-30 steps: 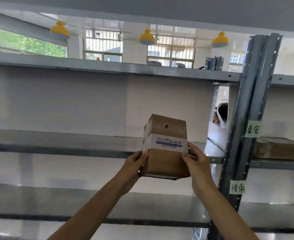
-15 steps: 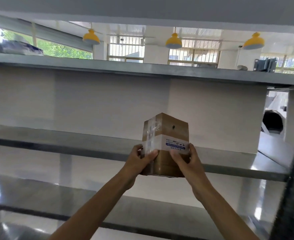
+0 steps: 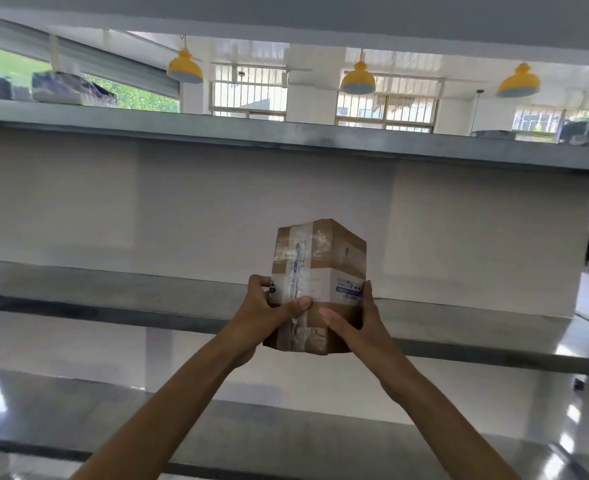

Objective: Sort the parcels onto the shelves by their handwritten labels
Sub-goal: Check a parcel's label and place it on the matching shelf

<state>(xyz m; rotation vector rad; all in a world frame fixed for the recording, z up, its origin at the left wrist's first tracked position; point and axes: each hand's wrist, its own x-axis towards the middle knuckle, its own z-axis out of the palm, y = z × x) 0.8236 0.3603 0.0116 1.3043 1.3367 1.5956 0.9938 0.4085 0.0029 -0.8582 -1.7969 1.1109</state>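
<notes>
I hold a small brown cardboard parcel (image 3: 320, 271), taped with clear tape and wrapped by a white printed band, upright in front of the middle metal shelf (image 3: 113, 292). My left hand (image 3: 268, 317) grips its lower left side with the thumb across the front. My right hand (image 3: 358, 327) clasps its lower right corner. One taped edge of the parcel points toward me. No handwritten label shows on the faces I see.
A higher metal shelf (image 3: 286, 133) runs across above, with a wrapped bundle (image 3: 68, 88) at its left end. A lower shelf (image 3: 78, 420) lies below my arms. A white wall backs the shelves. Yellow lamps (image 3: 357, 81) hang beyond.
My view has swung left, so the upright post with its green tags and the parcel on the right shelf have left the frame. The parcel has turned, with a taped side now toward me.
</notes>
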